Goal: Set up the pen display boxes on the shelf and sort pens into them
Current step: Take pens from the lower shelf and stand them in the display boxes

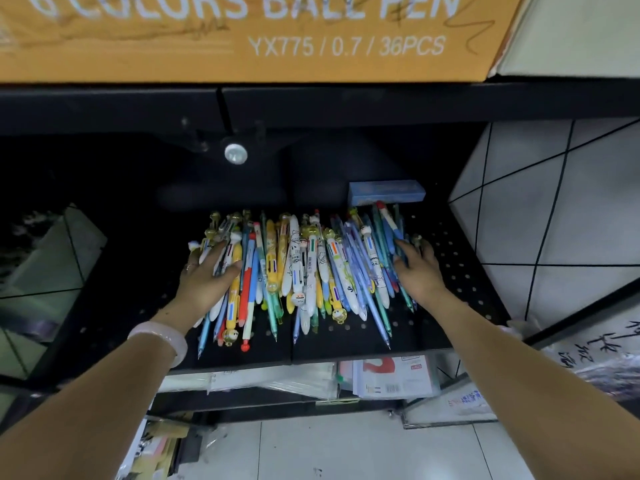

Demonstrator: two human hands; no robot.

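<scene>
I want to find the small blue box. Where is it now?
In the head view, the small blue box lies at the back right of the black shelf, just behind the pile of pens.

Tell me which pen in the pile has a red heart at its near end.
The white and red pen under the left hand, left in the pile; its heart points toward the shelf front edge.

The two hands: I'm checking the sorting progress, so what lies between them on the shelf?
In the head view, a loose pile of pens fills the stretch between the left hand and the right hand.
</scene>
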